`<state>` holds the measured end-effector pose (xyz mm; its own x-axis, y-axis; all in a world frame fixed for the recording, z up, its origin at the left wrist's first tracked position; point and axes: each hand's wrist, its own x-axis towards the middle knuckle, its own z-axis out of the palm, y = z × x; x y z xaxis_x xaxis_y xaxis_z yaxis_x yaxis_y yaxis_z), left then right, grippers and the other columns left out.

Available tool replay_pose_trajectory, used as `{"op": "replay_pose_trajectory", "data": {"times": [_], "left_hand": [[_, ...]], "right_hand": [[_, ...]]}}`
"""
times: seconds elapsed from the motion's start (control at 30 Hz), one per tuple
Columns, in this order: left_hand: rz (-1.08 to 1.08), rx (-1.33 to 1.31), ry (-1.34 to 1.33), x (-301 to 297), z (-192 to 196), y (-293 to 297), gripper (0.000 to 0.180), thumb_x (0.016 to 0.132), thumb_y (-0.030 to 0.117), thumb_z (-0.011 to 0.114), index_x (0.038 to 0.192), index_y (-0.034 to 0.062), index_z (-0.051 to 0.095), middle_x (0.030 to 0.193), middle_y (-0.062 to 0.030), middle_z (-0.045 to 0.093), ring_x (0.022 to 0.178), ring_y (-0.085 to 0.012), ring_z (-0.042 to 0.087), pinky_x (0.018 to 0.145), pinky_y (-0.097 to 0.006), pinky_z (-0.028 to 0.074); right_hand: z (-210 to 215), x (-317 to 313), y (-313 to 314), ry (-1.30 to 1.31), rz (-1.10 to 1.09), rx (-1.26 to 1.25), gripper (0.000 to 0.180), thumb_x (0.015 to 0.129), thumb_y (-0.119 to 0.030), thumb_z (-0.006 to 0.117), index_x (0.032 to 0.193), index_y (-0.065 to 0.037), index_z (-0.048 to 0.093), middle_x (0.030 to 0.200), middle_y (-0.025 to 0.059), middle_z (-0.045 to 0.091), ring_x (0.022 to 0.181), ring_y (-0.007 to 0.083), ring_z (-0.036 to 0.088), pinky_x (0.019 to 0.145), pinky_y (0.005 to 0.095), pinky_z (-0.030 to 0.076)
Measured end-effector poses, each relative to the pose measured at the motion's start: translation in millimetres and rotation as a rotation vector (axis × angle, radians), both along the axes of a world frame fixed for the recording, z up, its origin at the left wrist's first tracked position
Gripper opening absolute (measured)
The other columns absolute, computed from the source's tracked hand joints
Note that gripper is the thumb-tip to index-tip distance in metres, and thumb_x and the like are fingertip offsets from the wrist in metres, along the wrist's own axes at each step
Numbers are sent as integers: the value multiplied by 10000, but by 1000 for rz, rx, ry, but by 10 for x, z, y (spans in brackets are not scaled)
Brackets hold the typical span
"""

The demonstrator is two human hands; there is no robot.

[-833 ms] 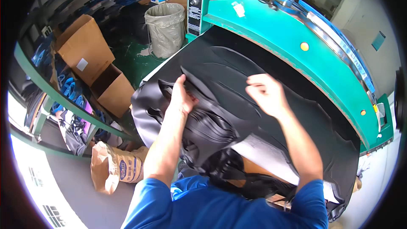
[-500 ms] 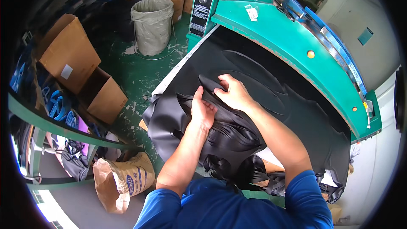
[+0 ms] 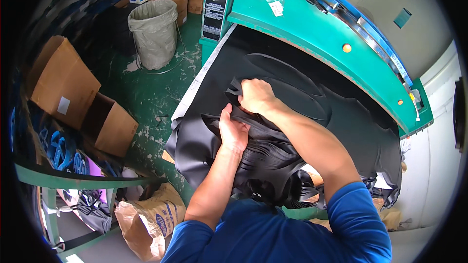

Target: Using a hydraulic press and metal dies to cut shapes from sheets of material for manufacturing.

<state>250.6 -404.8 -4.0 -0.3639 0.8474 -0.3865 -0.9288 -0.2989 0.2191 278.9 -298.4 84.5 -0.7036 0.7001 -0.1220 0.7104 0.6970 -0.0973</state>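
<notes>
Smooth black sheet material [image 3: 348, 131], leather-like, is spread over the bed of a teal machine. Long curved cut outlines show in it ahead of my hands. My right hand [image 3: 257, 96] is closed like a fist around a bunched strip of it [image 3: 235, 86], raised off the bed. Just nearer and to the left, my left hand [image 3: 234, 132] has its thumb up and its fingers curled against the folded edge of the black material. Under my forearms, gathered folds of the sheet [image 3: 265, 151] hang over the near edge.
The teal beam [image 3: 312, 22] of the machine spans the far right, beside a control panel [image 3: 214, 5]. Leftward stand a lined bin [image 3: 155, 34], an open carton [image 3: 63, 83], a green rack [image 3: 92, 183] and a brown paper sack [image 3: 156, 214].
My right hand has turned and closed into a fist, pulling up a crumpled strip of the black material. My left hand has stayed nearly in place. The whole view has shifted slightly.
</notes>
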Motion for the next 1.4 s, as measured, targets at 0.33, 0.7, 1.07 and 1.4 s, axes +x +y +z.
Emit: {"op": "replay_pose_trajectory", "data": {"times": [0.33,0.7,1.07,1.4], "left_hand": [[47,-99,52,62,-21,38,409,991,463,491,933,59,516,892,-134,663,960,-285,647,958,-387,437],[21,-247,308,135,98,-97,385,960,359,578,1096,1,539,1066,-157,628,1096,-281,586,1008,-382,406],[122,-337,425,291,240,546,913,908,381,627,1476,-144,141,1507,-328,261,1419,-402,292,1186,-459,220],[145,-303,206,522,226,753,1128,845,601,593,1479,-161,55,1559,-313,166,1462,-405,196,1199,-485,118]], "right_hand": [[253,2131,439,1841,-685,-439,541,809,-151,805,1222,99,561,1138,188,669,1028,259,652,943,392,510],[1368,3719,733,1964,-445,11,424,900,-183,723,1241,32,592,1171,139,669,1018,233,676,905,354,553],[819,2077,859,1081,-186,406,342,880,-270,709,1015,32,618,812,220,683,721,347,692,645,425,537],[-245,815,758,684,-59,174,273,840,-227,699,916,3,573,806,231,686,768,418,687,705,495,561]]}}
